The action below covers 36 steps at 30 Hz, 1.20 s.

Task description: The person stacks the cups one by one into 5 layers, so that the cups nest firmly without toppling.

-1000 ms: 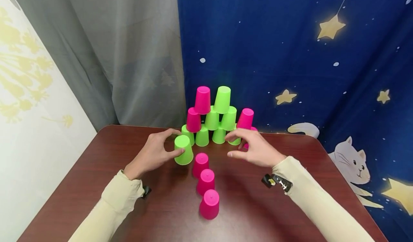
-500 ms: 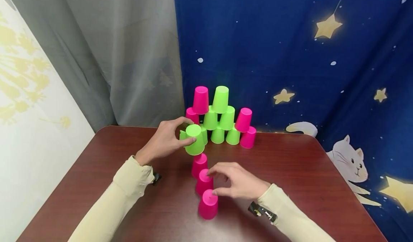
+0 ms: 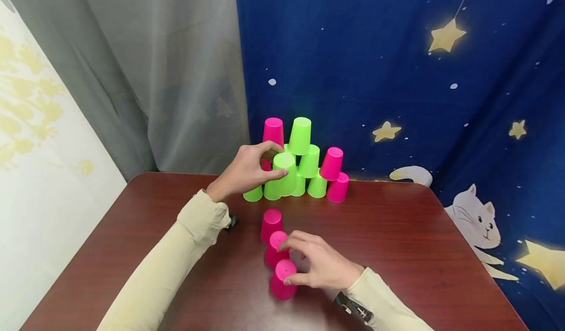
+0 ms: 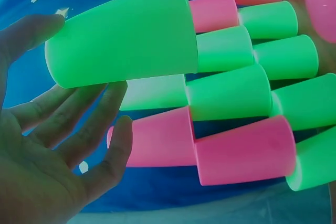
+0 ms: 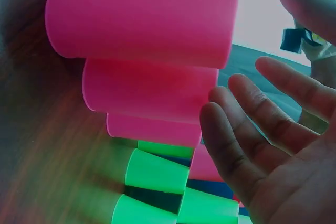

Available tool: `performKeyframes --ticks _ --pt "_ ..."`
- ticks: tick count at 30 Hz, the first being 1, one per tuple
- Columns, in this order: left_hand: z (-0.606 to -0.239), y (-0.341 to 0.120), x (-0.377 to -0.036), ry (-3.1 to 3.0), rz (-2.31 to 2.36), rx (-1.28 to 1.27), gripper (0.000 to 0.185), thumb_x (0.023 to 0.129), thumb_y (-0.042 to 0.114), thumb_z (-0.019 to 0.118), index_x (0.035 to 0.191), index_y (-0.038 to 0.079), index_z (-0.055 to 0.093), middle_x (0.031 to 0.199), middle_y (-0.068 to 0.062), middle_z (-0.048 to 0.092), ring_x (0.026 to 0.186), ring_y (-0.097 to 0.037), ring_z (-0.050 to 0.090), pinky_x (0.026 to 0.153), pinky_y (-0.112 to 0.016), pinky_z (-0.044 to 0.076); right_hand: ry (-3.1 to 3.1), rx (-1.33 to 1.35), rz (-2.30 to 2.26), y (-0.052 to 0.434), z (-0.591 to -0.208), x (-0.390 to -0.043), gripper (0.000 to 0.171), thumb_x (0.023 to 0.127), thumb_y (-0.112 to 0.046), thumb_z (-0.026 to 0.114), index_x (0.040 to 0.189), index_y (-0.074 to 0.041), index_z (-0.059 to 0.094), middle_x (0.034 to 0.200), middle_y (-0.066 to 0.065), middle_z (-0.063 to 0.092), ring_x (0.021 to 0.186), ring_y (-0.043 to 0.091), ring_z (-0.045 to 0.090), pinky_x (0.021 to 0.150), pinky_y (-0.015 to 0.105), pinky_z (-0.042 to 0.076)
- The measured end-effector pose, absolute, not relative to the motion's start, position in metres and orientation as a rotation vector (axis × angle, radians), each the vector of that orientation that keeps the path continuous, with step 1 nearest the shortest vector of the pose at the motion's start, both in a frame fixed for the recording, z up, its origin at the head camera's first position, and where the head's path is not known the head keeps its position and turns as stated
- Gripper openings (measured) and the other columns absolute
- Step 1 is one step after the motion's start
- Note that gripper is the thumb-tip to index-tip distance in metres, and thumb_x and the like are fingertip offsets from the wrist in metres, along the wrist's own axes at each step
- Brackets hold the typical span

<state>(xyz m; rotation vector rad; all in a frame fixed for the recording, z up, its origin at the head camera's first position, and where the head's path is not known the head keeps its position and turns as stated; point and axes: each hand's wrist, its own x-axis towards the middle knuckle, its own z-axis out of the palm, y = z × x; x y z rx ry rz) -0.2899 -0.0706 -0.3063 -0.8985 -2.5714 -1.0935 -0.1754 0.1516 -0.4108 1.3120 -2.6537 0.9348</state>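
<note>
Both hands are engaged. Left hand (image 3: 247, 171) grips an inverted green cup (image 3: 285, 174) between thumb and curled fingers, held off the table (image 3: 397, 252) and up against the near face of the cup pyramid (image 3: 304, 159). Right hand (image 3: 320, 265) curls loosely about the nearest pink cup (image 3: 281, 279), thumb touching its side and fingertips reaching to the middle pink cup (image 3: 274, 248); a firm grip cannot be confirmed.

Items, largest to smallest:
- Table: dark red-brown, carrying all cups.
- Cup pyramid: green and pink inverted cups stacked in tiers at the far edge, before a blue star-patterned backdrop (image 3: 397, 76).
- Row of three pink cups: inverted, in a line running near to far at table centre; the far pink cup (image 3: 270, 223) stands untouched.

Key relation: the held green cup lies directly near-side of the pyramid, long axis close to upright with the closed end up, slightly left of the pyramid's centre. The left hand is the nearer hand to the pyramid; the right hand is well apart from it, near the table's near edge.
</note>
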Motion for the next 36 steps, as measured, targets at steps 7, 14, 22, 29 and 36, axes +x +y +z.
performKeyframes --ticks 7,14,22,29,36 --pt "-0.295 -0.056 -0.304 -2.595 -1.056 -0.926 0.043 0.084 0.034 0.078 0.118 0.011 0.066 0.106 -0.004 0.075 0.099 -0.021 0.071 0.088 -0.039 0.056 -2.685 1.282 0.979 0.152 -0.419 -0.171 0.049 0.075 -0.021 0.088 0.117 -0.011 0.065 0.111 -0.001 0.067 0.092 0.004 0.058 0.073 0.017 0.056" --pt "-0.281 -0.041 -0.317 -2.584 -1.094 -0.955 0.042 0.084 0.031 0.079 0.116 0.009 0.066 0.108 -0.006 0.074 0.099 -0.021 0.070 0.088 -0.037 0.056 -2.678 1.262 1.006 0.152 -0.429 -0.170 0.047 0.074 -0.020 0.088 0.115 -0.013 0.065 0.109 -0.004 0.066 0.091 0.005 0.059 0.074 0.019 0.057" --pt "-0.270 -0.020 -0.327 -2.570 -1.079 -0.977 0.048 0.086 0.033 0.077 0.126 0.010 0.065 0.117 -0.007 0.073 0.110 -0.021 0.067 0.095 -0.035 0.052 -2.668 1.254 0.998 0.154 -0.436 -0.170 0.045 0.075 -0.022 0.087 0.114 -0.014 0.066 0.107 -0.007 0.067 0.091 0.001 0.057 0.074 0.019 0.054" --pt "-0.265 0.000 -0.338 -2.589 -0.928 -0.980 0.046 0.088 0.039 0.072 0.126 0.014 0.067 0.120 -0.006 0.071 0.113 -0.024 0.062 0.098 -0.039 0.049 -2.717 1.210 1.034 0.154 -0.436 -0.167 0.045 0.076 -0.024 0.087 0.115 -0.014 0.067 0.108 -0.007 0.068 0.093 0.000 0.058 0.079 0.022 0.056" --pt "-0.264 0.018 -0.355 -2.564 -0.827 -0.951 0.048 0.088 0.040 0.072 0.126 0.011 0.070 0.123 -0.006 0.071 0.124 -0.028 0.052 0.109 -0.044 0.038 -2.733 1.201 1.031 0.153 -0.436 -0.166 0.044 0.077 -0.023 0.086 0.115 -0.015 0.067 0.109 -0.007 0.068 0.094 -0.001 0.058 0.081 0.023 0.056"
